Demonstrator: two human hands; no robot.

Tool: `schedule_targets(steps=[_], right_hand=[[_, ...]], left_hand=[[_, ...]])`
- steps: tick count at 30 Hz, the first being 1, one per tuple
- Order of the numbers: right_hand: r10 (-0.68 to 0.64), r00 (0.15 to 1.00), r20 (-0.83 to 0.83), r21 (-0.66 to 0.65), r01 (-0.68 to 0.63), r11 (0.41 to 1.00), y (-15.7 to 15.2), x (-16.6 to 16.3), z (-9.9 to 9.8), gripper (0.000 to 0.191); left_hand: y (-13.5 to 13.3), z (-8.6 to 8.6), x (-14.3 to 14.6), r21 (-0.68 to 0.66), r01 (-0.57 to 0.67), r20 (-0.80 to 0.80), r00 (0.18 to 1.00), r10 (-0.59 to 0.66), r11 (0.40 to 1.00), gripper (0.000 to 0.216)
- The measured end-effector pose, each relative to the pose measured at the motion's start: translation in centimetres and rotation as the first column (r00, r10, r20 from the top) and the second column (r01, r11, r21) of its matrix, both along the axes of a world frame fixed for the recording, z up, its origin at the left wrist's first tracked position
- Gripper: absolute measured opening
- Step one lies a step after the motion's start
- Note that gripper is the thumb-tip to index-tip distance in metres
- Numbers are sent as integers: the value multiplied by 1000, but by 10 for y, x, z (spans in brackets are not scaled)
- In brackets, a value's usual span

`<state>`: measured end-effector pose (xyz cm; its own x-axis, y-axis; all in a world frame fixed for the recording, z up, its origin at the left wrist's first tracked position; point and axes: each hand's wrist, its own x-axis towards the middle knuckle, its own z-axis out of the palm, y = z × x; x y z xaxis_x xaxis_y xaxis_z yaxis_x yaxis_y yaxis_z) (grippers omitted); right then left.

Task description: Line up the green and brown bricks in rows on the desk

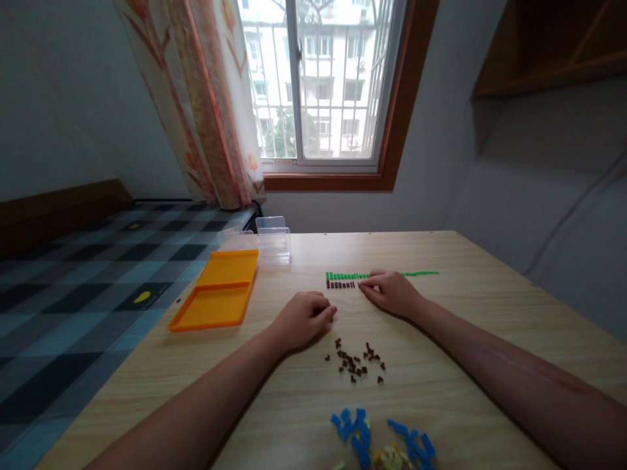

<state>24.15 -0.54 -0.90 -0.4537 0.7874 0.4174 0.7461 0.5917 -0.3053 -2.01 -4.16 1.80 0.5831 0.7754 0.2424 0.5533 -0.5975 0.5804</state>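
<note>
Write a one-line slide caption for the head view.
Right hand at a brown row under a green row; left hand rests nearby.

Both forearms are reaching forward, bare, converging toward centre. Left hand is lying palm down, fingers curling under into a loose fist, thumb running along the side. Right hand is sitting slightly further ahead, palm down, wrist angling inward, fingertips bunching and pointing left; pinch state not resolvable. Hands are sitting near each other, not touching.
</note>
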Motion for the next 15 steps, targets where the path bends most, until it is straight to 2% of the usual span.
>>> schedule_targets(steps=[15], right_hand=[[-19, 1000, -6, 2, 19, 1000, 1, -5, -2, 25]], left_hand=[[1, -1, 0, 1, 7, -12, 1000, -7, 1000, 31]])
